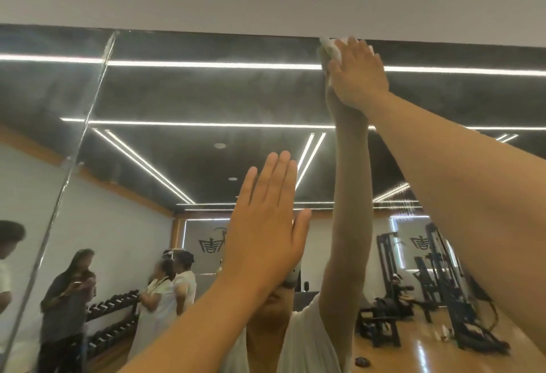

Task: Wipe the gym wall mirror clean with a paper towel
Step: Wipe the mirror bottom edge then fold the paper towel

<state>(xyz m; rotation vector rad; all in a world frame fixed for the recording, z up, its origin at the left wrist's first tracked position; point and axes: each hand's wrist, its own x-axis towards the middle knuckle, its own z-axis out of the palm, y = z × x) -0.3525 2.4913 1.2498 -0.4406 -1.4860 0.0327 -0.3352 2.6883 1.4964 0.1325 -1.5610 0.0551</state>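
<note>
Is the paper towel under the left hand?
No, the paper towel is under the right hand at the top edge of the mirror, while the left hand lies flat and bare.

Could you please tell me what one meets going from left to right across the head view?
Mirror seam → left hand, held flat → paper towel under the right hand → reflected weight machine.
</note>
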